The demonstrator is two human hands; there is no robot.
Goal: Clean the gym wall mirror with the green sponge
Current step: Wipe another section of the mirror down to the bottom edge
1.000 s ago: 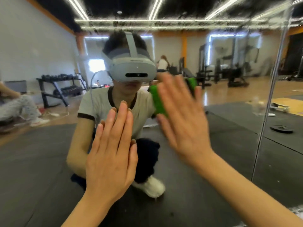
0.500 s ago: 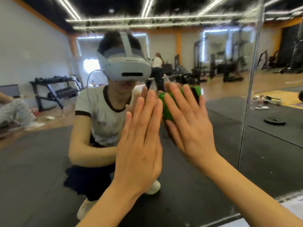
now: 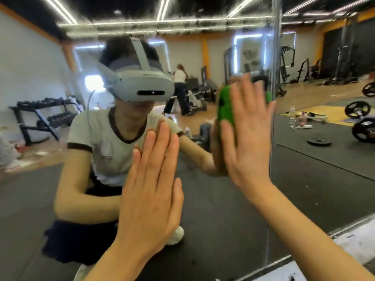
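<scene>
Sponge (image 3: 226, 109) has swept right since a second ago and now sits near the vertical seam (image 3: 273, 122), so this mirror (image 3: 60, 199) panel's width looks about covered. Right hand (image 3: 246, 136) pins it flat to the glass, fingers straight and together; left hand (image 3: 150, 197) braces beside it, fingers straight, holding nothing. Sponge looks nubby and soft; glass is hard, with a streaky band (image 3: 162, 25) left up top.

One head-worn camera faces the wall mirror (image 3: 60, 199) squarely from very near, seemingly crouched low; edges blur.
</scene>
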